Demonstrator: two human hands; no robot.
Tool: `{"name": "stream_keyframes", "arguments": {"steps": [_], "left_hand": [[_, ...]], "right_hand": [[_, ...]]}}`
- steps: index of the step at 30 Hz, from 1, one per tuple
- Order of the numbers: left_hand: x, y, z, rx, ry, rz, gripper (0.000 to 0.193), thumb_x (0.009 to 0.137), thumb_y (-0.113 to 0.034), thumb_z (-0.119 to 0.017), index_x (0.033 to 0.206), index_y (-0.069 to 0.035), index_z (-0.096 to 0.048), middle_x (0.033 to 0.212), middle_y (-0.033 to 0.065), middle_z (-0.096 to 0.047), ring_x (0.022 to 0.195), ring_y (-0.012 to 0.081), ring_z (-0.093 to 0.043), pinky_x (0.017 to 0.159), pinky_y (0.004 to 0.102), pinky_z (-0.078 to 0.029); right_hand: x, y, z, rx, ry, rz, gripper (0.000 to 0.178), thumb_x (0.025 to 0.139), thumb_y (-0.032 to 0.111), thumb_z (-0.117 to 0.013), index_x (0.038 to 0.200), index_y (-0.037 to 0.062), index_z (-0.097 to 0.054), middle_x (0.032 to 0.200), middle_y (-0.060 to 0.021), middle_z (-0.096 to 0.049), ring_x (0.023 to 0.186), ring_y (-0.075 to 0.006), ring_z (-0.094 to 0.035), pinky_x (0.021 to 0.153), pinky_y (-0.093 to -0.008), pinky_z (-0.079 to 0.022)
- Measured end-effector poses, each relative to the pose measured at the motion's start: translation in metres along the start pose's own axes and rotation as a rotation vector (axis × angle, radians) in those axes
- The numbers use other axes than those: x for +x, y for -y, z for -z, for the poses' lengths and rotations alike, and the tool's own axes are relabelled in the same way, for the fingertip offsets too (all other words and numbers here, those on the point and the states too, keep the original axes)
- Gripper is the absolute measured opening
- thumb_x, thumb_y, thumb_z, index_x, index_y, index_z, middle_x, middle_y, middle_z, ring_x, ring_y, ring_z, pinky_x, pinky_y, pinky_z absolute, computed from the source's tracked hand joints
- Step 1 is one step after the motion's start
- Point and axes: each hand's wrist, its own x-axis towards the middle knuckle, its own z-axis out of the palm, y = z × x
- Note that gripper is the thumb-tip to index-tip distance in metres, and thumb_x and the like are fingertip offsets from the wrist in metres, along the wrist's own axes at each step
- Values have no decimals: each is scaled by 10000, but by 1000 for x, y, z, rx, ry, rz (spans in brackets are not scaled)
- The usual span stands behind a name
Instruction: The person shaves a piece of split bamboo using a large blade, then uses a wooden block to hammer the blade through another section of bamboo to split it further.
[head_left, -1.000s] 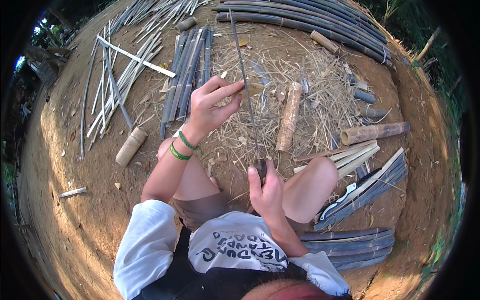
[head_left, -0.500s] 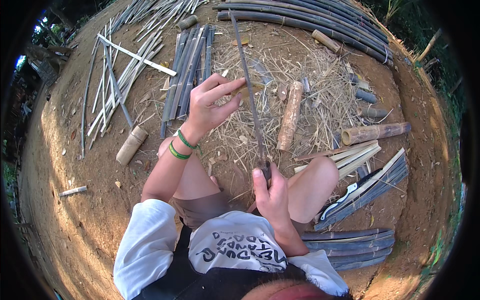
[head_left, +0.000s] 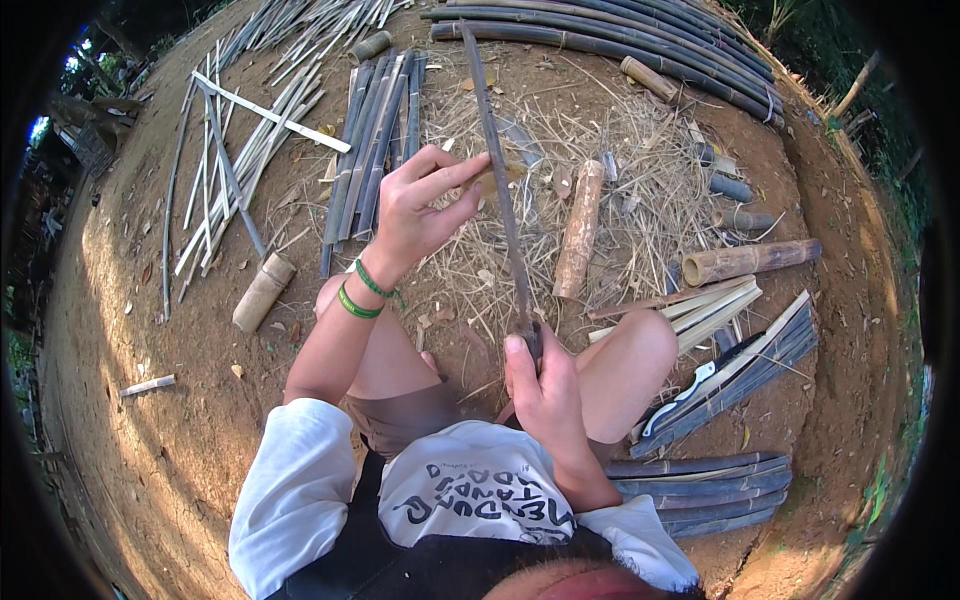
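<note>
- Right hand (head_left: pixel 548 390) grips the knife (head_left: pixel 513 240).
- Left hand (head_left: pixel 412 205), thumb and forefinger parted, forefinger at the knife.
- Hollow bamboo tube (head_left: pixel 755 262) right of the knife, contents unclear.

Daylight, soft and even around the left hand (head_left: pixel 425 205); we make out its outline crisply. Far to the left of that hand, we note warm sun streaks on the ground (head_left: pixel 105 262), broken by shade, and a small blown-out bluish spot farther up that side. Well right of the right hand (head_left: pixel 547 392), foliage (head_left: pixel 893 140) sinks into gloom. Beyond both hands, long poles (head_left: pixel 600 46) bow with the fisheye; black rims the round view. Between the hands, the blade (head_left: pixel 496 160) looks matte, fairly sharp.
</note>
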Motion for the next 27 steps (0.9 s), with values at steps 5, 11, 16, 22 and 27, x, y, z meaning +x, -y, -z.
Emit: {"name": "stream_keyframes", "arguments": {"steps": [5, 11, 16, 22, 27], "left_hand": [[2, -2, 0, -20, 3, 1, 440, 758, 23, -807, 1185, -83, -786, 859, 69, -684, 717, 168, -683, 621, 300, -546], [9, -5, 8, -45, 1, -18, 376, 823, -70, -783, 1194, -20, -755, 924, 126, -715, 785, 226, -719, 688, 326, -577], [79, -12, 40, 71, -138, -397, 320, 901, -146, -711, 1175, 17, -745, 1007, 176, -737, 891, 280, -737, 772, 358, -583], [215, -56, 68, 162, 88, -890, 671, 1016, -552, -471, 1492, -91, -575, 1483, 200, -581, 1488, 425, -404, 1260, 554, -212], [173, -24, -18, 376, 414, -595, 701, 1077, -588, -299, 1595, -131, -418, 1617, 131, -441, 1564, 313, -285, 1298, 535, -73]], "right_hand": [[7, -5, -8, -132, -91, 117, 280, 1060, 261, -591, 965, -1, -571, 621, -48, -546, 531, -134, -524, 516, -333, -418], [11, -1, -2, -98, -47, 42, 296, 1037, 284, -618, 1036, -12, -612, 704, -200, -648, 620, -373, -667, 588, -438, -490], [14, 2, 0, -129, -44, 54, 288, 1035, 277, -621, 1015, -11, -608, 695, -197, -642, 610, -373, -663, 584, -439, -488], [13, 6, 2, -173, -34, 30, 271, 1031, 259, -618, 1012, -12, -606, 684, -193, -632, 612, -380, -661, 586, -441, -486], [13, 11, 7, -70, 20, -62, 278, 1019, 255, -628, 1020, -21, -608, 698, -199, -650, 641, -392, -679, 602, -445, -497]]}}
